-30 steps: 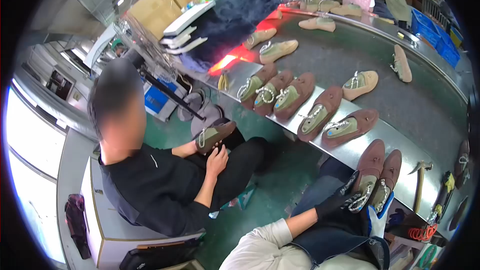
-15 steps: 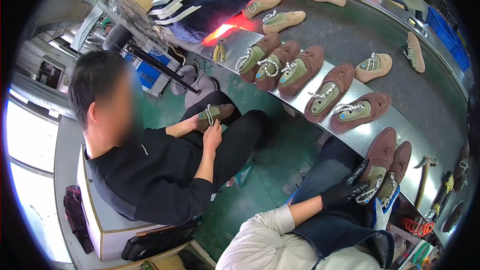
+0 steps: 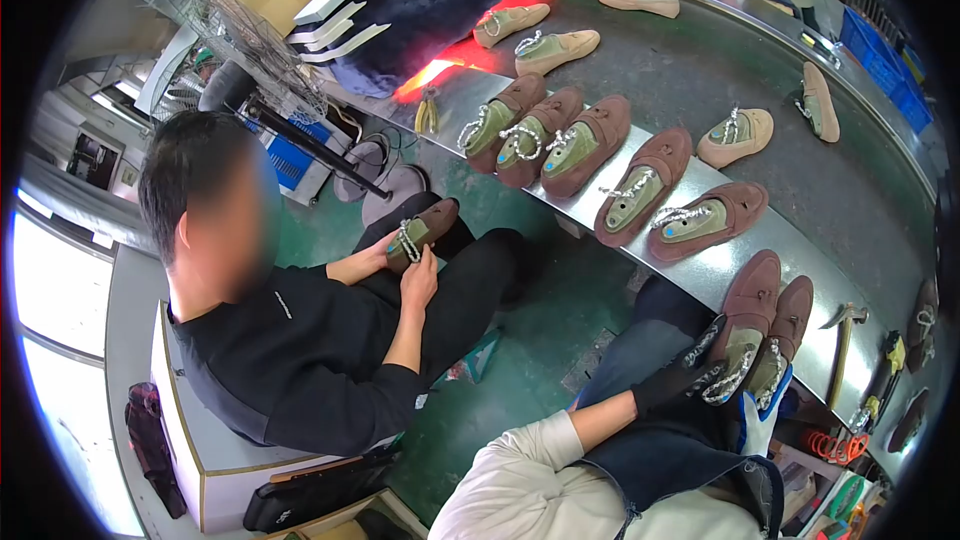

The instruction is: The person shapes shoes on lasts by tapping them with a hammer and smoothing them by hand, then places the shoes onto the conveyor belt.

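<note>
Two brown suede loafers stand side by side at the bench edge, each on a green shoe last with a braided cord at the heel. My left hand (image 3: 685, 377), in a black glove, grips the left loafer (image 3: 752, 290) along its side and heel. My right hand (image 3: 760, 420), in a white and blue glove, is closed round the heel of the right loafer (image 3: 793, 315). Both toes point away from me over the metal strip. My fingers are partly hidden behind the heels. Nearby on the strip lie more brown loafers (image 3: 712, 223), also on lasts.
A hammer (image 3: 843, 350) and a yellow-handled tool (image 3: 880, 380) lie to the right. Beige shoes (image 3: 737, 137) rest on the dark bench (image 3: 690, 60). Pliers (image 3: 427, 112) lie at its left end. At left, a seated co-worker (image 3: 290, 340) holds another brown loafer (image 3: 425, 230).
The view has shifted slightly, so the bench things appear a little further left. My hands stay on the two loafers. The co-worker's loafer has tilted slightly more upright.
</note>
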A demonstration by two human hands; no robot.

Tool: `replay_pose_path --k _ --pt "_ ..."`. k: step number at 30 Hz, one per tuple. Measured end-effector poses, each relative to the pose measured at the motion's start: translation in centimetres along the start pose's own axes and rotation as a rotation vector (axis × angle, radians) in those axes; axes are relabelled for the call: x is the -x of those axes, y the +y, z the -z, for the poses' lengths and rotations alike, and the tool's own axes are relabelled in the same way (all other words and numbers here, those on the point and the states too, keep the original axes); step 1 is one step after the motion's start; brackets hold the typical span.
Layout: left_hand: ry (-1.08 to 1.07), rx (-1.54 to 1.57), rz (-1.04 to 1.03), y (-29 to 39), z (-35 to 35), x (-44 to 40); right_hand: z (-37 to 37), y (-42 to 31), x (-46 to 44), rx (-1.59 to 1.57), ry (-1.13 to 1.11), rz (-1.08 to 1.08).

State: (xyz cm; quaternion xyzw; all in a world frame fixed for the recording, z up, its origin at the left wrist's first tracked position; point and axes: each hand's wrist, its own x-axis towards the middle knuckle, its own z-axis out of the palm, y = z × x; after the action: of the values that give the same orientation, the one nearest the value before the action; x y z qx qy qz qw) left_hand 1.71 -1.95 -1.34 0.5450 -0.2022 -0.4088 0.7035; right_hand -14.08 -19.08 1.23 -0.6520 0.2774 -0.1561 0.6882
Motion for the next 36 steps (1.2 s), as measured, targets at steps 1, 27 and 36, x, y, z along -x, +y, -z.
replay_pose_path --k 1,27,36 --pt "-0.006 0.013 0.053 0.9 0.0 0.2 0.0 0.0 0.0 -0.007 -0.005 -0.006" --pt "0.431 -0.680 -0.369 -1.2 -2.5 -1.1 1.7 -6.7 -5.8 0.373 0.143 -0.011" --pt "0.182 -0.478 0.063 4.5 -4.1 1.7 -0.3 -8.6 1.7 0.305 -0.002 0.039"
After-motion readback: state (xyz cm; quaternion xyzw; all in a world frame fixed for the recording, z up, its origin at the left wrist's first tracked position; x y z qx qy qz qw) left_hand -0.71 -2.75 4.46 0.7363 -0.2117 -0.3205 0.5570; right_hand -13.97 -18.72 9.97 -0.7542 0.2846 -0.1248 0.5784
